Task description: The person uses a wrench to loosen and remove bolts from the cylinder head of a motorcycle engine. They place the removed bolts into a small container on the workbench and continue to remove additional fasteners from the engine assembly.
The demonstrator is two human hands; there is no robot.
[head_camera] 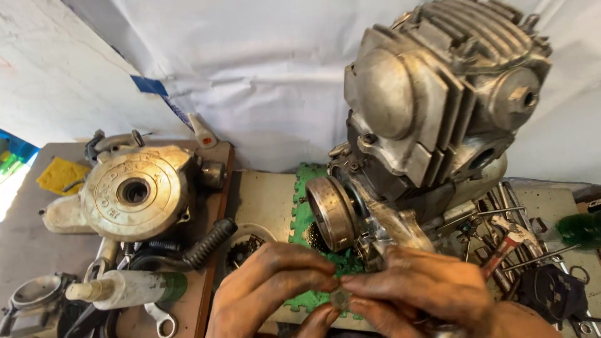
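Hands meet low in the view, both oily: the left hand and right hand pinch a small round metal part between their fingertips (its exact kind is too blurred to tell). Just above them stands a motorcycle engine, its rotor drum facing the left hand, over a green foam mat on the surface. Left of the left hand lie a round engine side cover, a black ribbed rubber grip and a wrench. Beside the right hand, loose tools are piled.
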